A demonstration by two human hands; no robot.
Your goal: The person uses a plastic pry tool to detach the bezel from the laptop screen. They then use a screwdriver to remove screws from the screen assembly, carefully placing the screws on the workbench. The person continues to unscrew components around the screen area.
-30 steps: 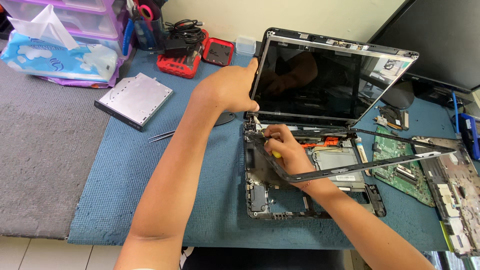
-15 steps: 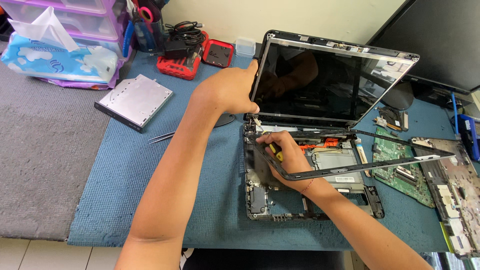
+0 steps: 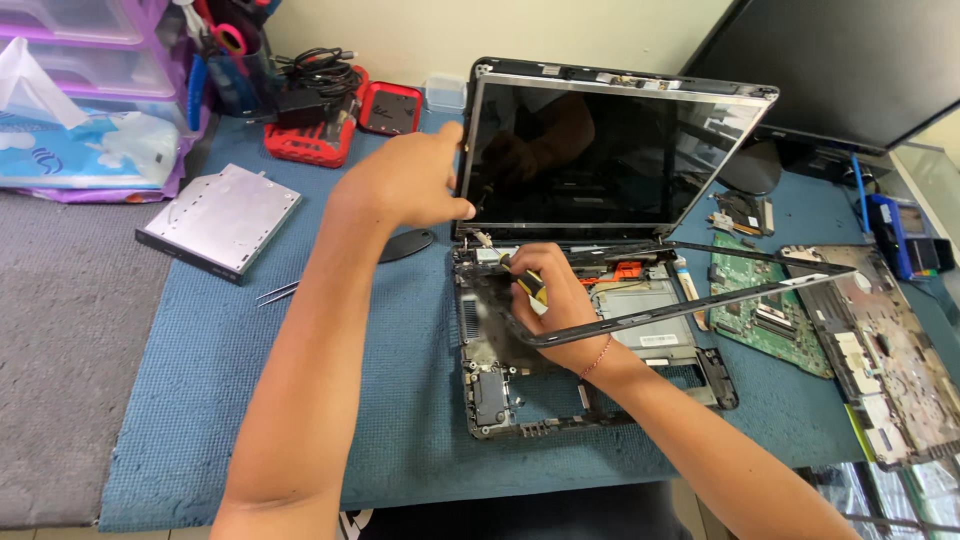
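Observation:
A stripped laptop base [image 3: 500, 400] lies open on the blue mat [image 3: 300, 400], its screen panel [image 3: 600, 150] standing upright with the bezel off. My left hand [image 3: 405, 185] grips the screen's left edge. My right hand [image 3: 555, 300] holds a yellow-and-black screwdriver [image 3: 528, 284], tip down near the left hinge. The loose black screen bezel [image 3: 720, 290] hangs around my right wrist and stretches off to the right.
A green circuit board [image 3: 770, 325] and a laptop cover [image 3: 880, 350] lie to the right. A silver optical drive [image 3: 222, 220], tweezers [image 3: 278, 293] and a black oval part [image 3: 405, 243] lie left. A tissue pack [image 3: 85, 145], red case [image 3: 310, 135] and dark monitor [image 3: 850, 60] stand behind.
My right hand with the screwdriver has shifted a little along the hinge area. My left hand stays on the screen's left edge. The screen looks slightly more upright.

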